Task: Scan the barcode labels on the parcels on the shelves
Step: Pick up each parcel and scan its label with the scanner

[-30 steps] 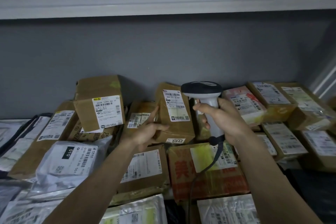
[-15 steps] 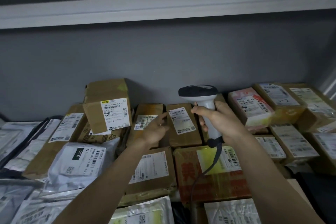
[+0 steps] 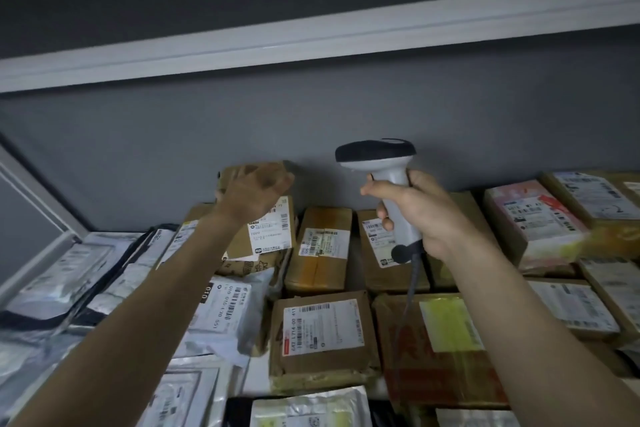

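Brown cardboard parcels and grey plastic mailers with white barcode labels cover the shelf. My right hand (image 3: 420, 215) grips the white handle of a barcode scanner (image 3: 377, 158) with a dark head, held upright above two flat brown boxes (image 3: 320, 250). Its cable hangs down over a red-printed box (image 3: 436, 350). My left hand (image 3: 254, 192) rests on the top of an upright brown box (image 3: 266, 232) leaning at the back wall; whether the fingers grip it is hidden. That box's label faces me below the hand.
A grey back wall stands behind the parcels, with a white shelf beam (image 3: 311, 38) overhead. A white frame post (image 3: 38, 204) runs along the left. More labelled boxes (image 3: 533, 218) fill the right side, grey mailers (image 3: 225, 308) the left and front.
My left hand left the small box in the middle, which now lies flat, and moved left and up onto the upright box. The scanner stayed in my right hand. The view shifted left.
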